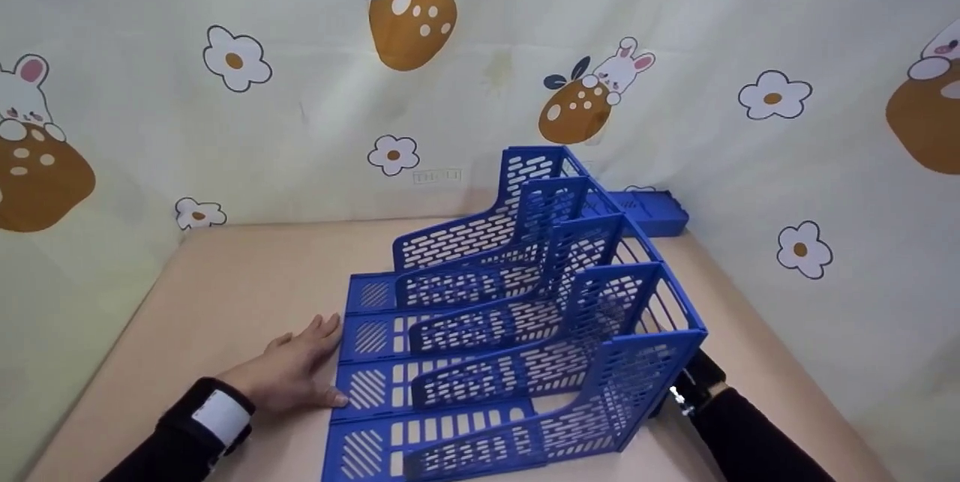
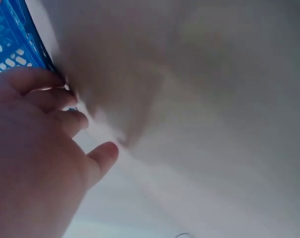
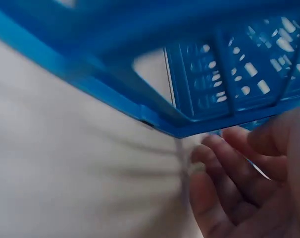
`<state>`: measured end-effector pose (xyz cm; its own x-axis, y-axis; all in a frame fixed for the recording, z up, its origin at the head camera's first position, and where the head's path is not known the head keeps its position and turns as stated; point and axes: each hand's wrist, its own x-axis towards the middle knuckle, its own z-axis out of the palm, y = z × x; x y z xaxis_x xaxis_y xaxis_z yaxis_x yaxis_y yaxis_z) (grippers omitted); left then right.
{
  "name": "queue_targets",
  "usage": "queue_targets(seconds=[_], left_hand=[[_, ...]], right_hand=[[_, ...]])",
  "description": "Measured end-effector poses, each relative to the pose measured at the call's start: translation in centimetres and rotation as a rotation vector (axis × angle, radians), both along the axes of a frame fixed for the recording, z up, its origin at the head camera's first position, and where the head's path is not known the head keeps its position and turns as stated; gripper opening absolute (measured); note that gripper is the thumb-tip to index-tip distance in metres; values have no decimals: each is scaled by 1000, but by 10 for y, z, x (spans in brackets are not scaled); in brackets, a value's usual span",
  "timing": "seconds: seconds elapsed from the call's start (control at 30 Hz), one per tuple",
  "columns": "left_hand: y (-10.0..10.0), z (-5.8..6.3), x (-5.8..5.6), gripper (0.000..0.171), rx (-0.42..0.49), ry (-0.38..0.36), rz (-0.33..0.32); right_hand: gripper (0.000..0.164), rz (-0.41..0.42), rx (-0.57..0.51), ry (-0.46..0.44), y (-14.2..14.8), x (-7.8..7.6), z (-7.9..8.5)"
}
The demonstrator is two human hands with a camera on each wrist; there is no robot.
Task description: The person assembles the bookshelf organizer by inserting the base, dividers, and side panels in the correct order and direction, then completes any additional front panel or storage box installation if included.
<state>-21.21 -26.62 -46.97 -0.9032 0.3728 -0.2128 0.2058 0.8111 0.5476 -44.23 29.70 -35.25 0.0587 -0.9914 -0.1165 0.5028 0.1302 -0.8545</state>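
One blue file rack (image 1: 517, 313): five dividers (image 1: 634, 358), four compartments (image 1: 367, 388). Your left hand (image 1: 289, 373) touches front edge (image 1: 340, 358), fingers spread; your right hand (image 3: 249, 191) near back (image 3: 229, 124), fingers loosely bent.

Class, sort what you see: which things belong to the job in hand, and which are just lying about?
Part of the job:
blue file rack, standing upright
left hand, at the edge of the rack's base
right hand, by the rack's opposite side

Apparently not involved:
blue box-like item beyond the rack, use unclear
patterned backdrop
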Motion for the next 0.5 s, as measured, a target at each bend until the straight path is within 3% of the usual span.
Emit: queue_targets(seconds=[0.13, 0.17, 0.3, 0.37, 0.5], left_hand=[[-2, 4, 9, 121, -8, -27, -36], [-3, 5, 11, 123, -7, -52, -35], [-6, 6, 17, 132, -6, -115, -45], [-5, 6, 19, 136, -22, -102, -59], [-1, 5, 18, 137, -63, -8, -91]], right_hand=[[88, -116, 52, 35, -3, 15, 14], [93, -127, 100, 32, -17, 44, 41], [80, -116, 137, 44, -35, 76, 69], [79, -66, 118, 11, -37, 81, 71], [79, -23, 103, -26, -35, 84, 72]])
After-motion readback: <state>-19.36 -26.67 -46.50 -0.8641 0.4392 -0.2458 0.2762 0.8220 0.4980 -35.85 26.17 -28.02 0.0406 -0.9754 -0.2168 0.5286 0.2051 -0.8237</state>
